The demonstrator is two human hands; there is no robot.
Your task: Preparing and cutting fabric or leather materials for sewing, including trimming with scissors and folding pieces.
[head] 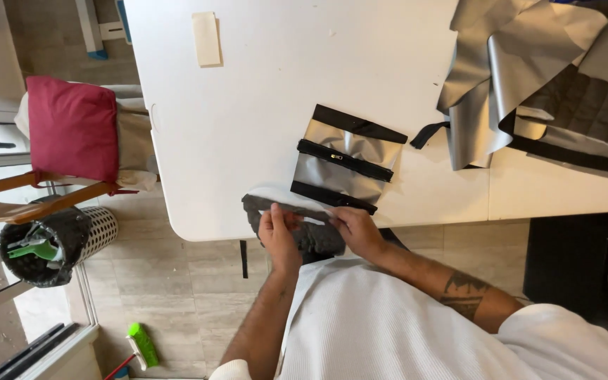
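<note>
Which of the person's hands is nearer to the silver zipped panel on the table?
Right. The right hand sits just below the silver zipped panel; the left hand is farther off, down-left.

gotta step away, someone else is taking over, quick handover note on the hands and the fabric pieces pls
Left hand: pinching the dark grey quilted fabric piece at the near edge of the white table.
Right hand: gripping the same piece at its other end; a thin white strip lies between the hands.
Just beyond: a silver panel with black zipper, flat on the table.
Far right: a heap of silver and quilted fabric.
Done: zipper panel looks assembled and set aside.
Left: the grey piece is in hand, not joined to anything.
</note>
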